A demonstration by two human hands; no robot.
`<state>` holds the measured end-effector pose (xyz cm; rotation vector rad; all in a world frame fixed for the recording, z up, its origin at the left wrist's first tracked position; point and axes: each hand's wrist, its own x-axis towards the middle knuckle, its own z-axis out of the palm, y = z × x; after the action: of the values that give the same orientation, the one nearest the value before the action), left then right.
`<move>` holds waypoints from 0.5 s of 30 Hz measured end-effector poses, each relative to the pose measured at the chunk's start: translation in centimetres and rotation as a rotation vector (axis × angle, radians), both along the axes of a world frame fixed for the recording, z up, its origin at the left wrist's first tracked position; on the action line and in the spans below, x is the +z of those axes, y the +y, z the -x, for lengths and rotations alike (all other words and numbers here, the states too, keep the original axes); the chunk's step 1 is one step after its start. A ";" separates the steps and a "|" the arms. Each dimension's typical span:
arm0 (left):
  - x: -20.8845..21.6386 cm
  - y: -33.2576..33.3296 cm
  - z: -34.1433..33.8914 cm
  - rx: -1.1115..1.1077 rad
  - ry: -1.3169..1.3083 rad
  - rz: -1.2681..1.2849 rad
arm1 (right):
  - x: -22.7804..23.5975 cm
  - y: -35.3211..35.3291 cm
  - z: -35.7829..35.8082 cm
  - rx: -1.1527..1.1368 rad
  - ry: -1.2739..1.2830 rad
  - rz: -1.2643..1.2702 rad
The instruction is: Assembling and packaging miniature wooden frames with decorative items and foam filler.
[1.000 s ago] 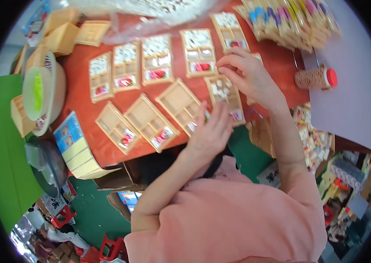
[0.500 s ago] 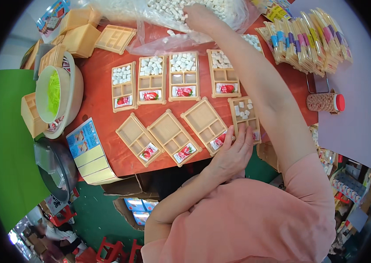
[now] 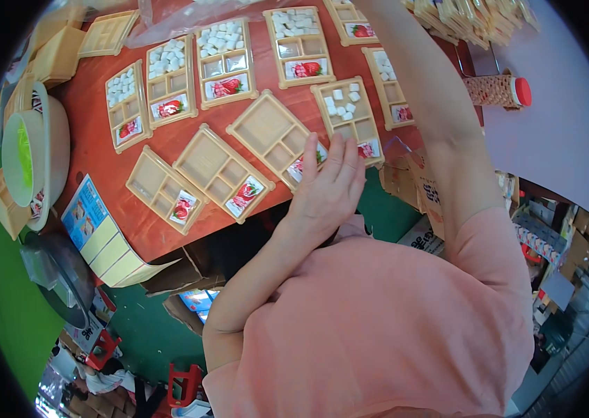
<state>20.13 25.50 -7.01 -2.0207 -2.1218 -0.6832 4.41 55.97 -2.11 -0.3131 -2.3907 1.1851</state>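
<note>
My left hand (image 3: 329, 182) rests at the near edge of the tan plastic compartment tray (image 3: 365, 129), fingers stretched out and the index apart from the others. That tray has a few white marshmallow-like pieces (image 3: 339, 110) in its large compartment and a strawberry-printed packet (image 3: 368, 149), partly behind my fingers. The index finger overlaps the packet of a neighbouring tray (image 3: 266, 125), whose large compartment is bare. My right forearm (image 3: 440, 90) reaches up past the top edge, so the right hand is out of sight.
Several trays in the back row hold white pieces (image 3: 221, 40) and packets. Two more trays (image 3: 207, 157) lie front left on the red table (image 3: 85, 132). At left are a white bowl (image 3: 54, 139) and a printed sheet (image 3: 99, 223); at right, a red-lidded jar (image 3: 489, 91).
The view has shifted, so the trays sit higher and further left. My right hand, earlier at the bag of white pieces, has left the view. My left hand stays by the same tray.
</note>
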 end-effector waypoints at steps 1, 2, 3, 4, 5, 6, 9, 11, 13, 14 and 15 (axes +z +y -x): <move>0.1 0.3 -0.3 -0.001 -0.046 -0.004 | -1.3 1.4 -2.3 0.055 0.023 0.077; -0.1 0.1 -0.2 0.032 -0.085 0.013 | -1.8 0.2 -4.2 0.071 0.024 0.085; -0.5 -0.3 -0.1 0.060 -0.105 0.011 | -1.3 -2.7 -7.1 0.109 -0.105 0.024; -0.3 -0.3 -0.2 0.056 -0.108 0.002 | -0.5 -4.8 -10.5 0.122 -0.239 -0.050; -0.1 -0.4 -0.2 0.065 -0.118 -0.005 | -0.5 -5.8 -13.1 0.178 -0.280 0.010; 0.0 -0.4 -0.2 0.066 -0.132 -0.014 | -0.5 -6.6 -15.3 0.227 -0.324 0.069; -0.2 -0.3 0.0 0.092 -0.146 -0.028 | -0.1 -9.1 -19.0 0.170 -0.416 0.067; 0.0 -0.2 0.2 0.101 -0.164 -0.033 | -1.7 -9.7 -19.9 0.152 -0.304 -0.077; 0.2 0.1 0.4 0.111 -0.210 -0.062 | -2.5 -10.0 -20.7 0.103 -0.216 -0.210; 0.4 0.1 0.5 0.112 -0.207 -0.058 | -2.3 -10.3 -20.9 0.104 -0.213 -0.206; 0.6 0.2 0.6 0.126 -0.223 -0.066 | -2.0 -10.6 -21.0 0.074 -0.192 -0.194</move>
<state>19.48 25.69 -6.41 -1.8346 -2.2889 -0.9847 25.43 45.40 -4.08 -0.2897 -2.6811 0.9827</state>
